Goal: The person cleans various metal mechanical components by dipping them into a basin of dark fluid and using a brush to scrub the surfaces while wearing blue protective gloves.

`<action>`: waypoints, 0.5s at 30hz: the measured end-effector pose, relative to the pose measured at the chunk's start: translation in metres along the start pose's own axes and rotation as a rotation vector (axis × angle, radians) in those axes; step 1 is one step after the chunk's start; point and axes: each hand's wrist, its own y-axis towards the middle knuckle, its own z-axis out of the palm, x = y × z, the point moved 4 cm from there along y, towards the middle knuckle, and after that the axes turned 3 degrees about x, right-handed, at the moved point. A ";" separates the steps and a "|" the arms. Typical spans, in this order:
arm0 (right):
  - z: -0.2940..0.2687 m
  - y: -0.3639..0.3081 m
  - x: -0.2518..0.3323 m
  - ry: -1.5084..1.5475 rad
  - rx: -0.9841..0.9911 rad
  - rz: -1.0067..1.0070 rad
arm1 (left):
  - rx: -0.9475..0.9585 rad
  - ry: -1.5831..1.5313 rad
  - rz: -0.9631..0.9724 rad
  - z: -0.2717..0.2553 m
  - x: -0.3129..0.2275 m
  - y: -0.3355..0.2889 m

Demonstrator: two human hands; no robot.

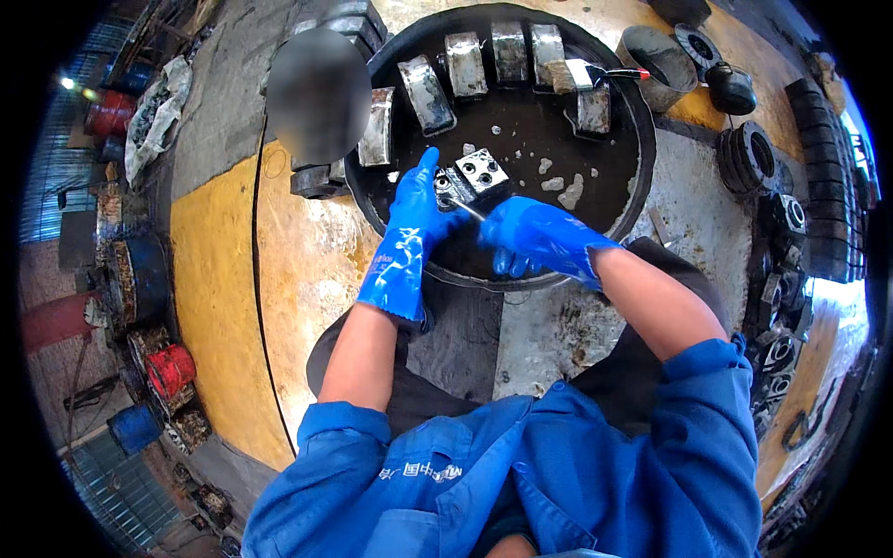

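Observation:
My left hand (419,212), in a long blue rubber glove, is closed on the left side of a metal block (481,171) with several round holes, its thumb pointing up. The block is held over a round black tub (644,177) of dark liquid. My right hand (539,232), gloved the same way, is closed around a thin metal rod-like tool (471,209). The tool's far end meets the block's lower edge beside my left fingers; whether it enters a hole I cannot tell. Its handle is hidden in the glove.
Several curved metal pieces (465,65) stand along the tub's far inner wall. A paintbrush (595,74) lies across them at the far right. A bucket (656,67) and stacked rings (747,160) stand right of the tub. A red can (171,370) is at left.

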 end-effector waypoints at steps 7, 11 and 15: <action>-0.034 -0.014 0.008 -0.003 -0.105 0.022 | -0.025 -0.064 -0.027 -0.013 -0.004 0.001; -0.053 -0.042 0.025 0.015 -0.224 -0.070 | -0.081 -0.054 -0.068 -0.009 0.004 0.000; -0.106 -0.103 0.032 0.036 -0.557 -0.238 | -0.101 -0.040 -0.031 -0.003 0.011 0.002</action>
